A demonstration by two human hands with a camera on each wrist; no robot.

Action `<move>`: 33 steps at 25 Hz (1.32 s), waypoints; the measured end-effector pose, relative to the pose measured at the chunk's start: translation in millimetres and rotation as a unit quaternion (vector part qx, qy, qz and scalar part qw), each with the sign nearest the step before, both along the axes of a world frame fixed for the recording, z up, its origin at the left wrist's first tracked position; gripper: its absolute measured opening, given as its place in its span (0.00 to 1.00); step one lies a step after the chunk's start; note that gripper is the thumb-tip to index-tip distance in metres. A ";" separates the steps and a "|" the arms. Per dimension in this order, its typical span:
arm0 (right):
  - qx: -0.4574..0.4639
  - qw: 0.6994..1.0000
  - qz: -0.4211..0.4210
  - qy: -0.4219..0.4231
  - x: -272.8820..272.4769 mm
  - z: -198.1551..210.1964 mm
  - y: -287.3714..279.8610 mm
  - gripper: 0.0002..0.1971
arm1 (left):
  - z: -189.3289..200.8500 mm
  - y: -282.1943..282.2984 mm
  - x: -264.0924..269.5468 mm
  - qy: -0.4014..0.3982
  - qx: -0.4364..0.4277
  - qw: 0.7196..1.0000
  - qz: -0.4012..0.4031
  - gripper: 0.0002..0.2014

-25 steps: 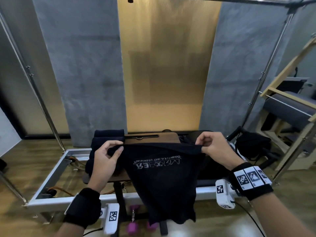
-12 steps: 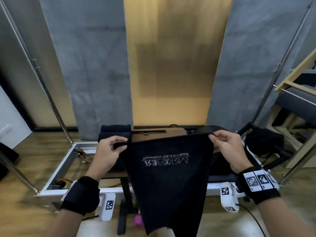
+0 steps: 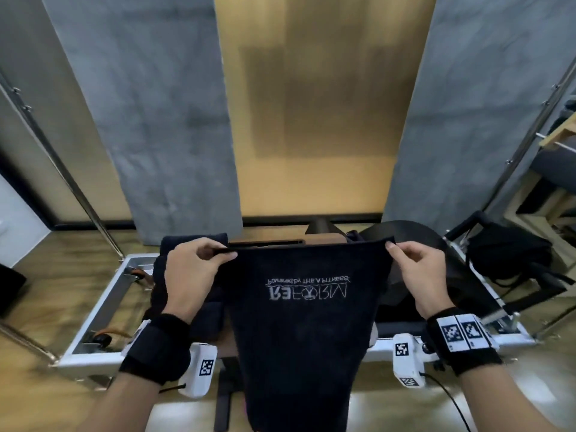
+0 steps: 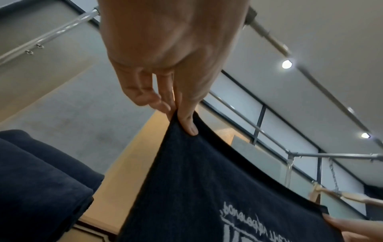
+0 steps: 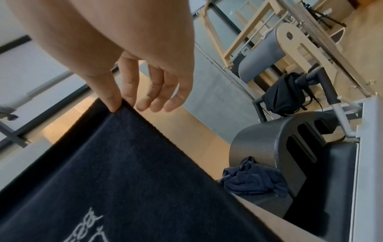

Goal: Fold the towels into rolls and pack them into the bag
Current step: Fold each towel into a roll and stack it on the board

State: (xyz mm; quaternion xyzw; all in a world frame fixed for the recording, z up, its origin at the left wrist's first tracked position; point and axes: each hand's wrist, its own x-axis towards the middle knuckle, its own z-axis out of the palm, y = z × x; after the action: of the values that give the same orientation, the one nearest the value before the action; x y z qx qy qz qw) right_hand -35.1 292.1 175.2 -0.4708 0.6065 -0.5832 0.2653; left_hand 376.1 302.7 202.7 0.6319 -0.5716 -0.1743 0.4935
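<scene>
Hands [image 3: 193, 269] [image 3: 417, 272] pinch towel [image 3: 299, 322] corners (taut).

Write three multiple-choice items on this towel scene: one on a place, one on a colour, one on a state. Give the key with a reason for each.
1. Where does the black bag sit?
A. to the right, by the frame's far end
B. on the floor at the left
C. under the held towel

2. What colour is the held towel?
A. white
B. dark navy
C. red

3. How is the held towel held?
A. rolled tight
B. balled in one fist
C. hung open by its top corners

Key:
1 A, it sits at the right on the padded bar.
2 B, dark cloth with pale lettering.
3 C, the left hand and right hand each pinch a top corner.
</scene>
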 end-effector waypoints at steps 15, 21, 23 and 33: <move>0.297 0.939 0.038 -0.168 34.7 -144.2 -255.4 0.12 | -155.2 -250.1 -55.9 0.198 0.154 0.948 0.199 0.12; 0.328 0.931 0.018 -0.159 38.1 -177.2 -280.6 0.10 | -197.2 -261.0 -64.5 0.196 0.205 0.941 0.183 0.06; 0.303 0.939 0.009 -0.162 39.7 -176.3 -275.7 0.04 | -195.7 -253.3 -69.0 0.154 0.193 0.958 0.146 0.16; 0.264 0.952 0.128 -0.085 47.7 -148.1 -133.0 0.07 | -195.0 -101.4 -74.1 0.017 0.139 0.990 -0.012 0.06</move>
State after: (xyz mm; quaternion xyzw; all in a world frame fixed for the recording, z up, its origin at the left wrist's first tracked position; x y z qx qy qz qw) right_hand 12.7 159.1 27.1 -0.4067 0.6485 -0.4012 0.5030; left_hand 302.0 201.4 7.7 0.6843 -0.5410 -0.2683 0.4087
